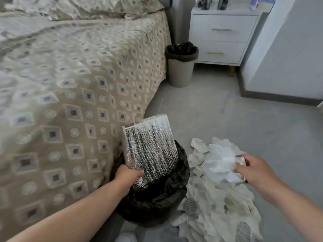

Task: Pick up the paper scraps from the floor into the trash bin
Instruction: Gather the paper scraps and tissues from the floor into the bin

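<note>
Left hand [130,175]: fingers curled round lower corner of silver ribbed sheet [152,147], possibly foil padding (view blurred). Sheet stands tilted in mouth of black-lined trash bin [157,203].
Right hand [251,169]: fingers pinch crumpled white paper [220,163] atop paper scraps [218,206] heaped on floor [244,116], just beside bin.

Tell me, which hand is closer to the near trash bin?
Left. The left hand is at the rim of the trash bin, gripping a silvery sheet; the right hand is off to its right, pinching crumpled paper.
</note>
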A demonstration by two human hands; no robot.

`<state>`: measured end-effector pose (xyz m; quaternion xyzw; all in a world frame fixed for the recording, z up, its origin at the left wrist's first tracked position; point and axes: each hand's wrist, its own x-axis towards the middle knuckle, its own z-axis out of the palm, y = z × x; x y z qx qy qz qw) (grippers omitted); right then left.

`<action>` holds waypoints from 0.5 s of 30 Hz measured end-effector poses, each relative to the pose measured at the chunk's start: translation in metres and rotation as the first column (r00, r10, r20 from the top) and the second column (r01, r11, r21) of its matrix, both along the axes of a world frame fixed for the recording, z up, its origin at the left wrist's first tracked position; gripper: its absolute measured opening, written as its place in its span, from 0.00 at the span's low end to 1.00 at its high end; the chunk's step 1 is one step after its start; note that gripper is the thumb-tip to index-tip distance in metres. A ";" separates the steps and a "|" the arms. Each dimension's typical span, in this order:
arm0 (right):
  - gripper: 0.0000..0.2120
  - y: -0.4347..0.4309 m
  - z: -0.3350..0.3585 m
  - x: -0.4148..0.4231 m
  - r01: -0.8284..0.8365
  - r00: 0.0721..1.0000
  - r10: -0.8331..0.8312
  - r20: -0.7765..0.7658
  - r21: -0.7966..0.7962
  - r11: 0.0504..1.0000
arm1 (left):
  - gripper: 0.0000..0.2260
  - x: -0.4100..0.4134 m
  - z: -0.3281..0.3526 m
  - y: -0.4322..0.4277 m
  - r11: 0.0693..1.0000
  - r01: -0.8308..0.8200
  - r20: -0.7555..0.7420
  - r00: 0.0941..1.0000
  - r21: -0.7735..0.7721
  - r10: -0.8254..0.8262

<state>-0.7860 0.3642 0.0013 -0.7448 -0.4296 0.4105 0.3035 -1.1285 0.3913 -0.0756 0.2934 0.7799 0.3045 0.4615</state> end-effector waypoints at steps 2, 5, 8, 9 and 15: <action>0.13 0.000 -0.001 -0.002 -0.005 1.000 0.005 -0.001 -0.016 1.000 | 0.26 -0.002 0.005 -0.004 0.998 0.037 -0.100 0.994 0.049 -0.032; 0.15 0.001 -0.002 -0.006 -0.015 1.000 0.016 0.011 -0.029 0.999 | 0.39 -0.008 0.017 -0.024 0.970 0.171 -0.392 0.915 0.170 -0.093; 0.14 0.002 -0.002 -0.010 -0.017 1.000 0.017 0.022 -0.026 1.000 | 0.40 -0.018 0.027 -0.031 0.934 0.249 -0.515 0.853 0.258 -0.085; 0.14 0.002 -0.001 -0.011 -0.016 1.000 0.016 0.018 -0.028 0.999 | 0.40 -0.021 0.033 -0.025 0.932 0.217 -0.485 0.873 0.291 -0.052; 0.13 -0.001 0.001 -0.012 -0.040 0.999 0.040 0.014 -0.022 0.999 | 0.39 -0.017 0.066 0.024 0.877 0.335 -0.324 0.919 0.346 -0.223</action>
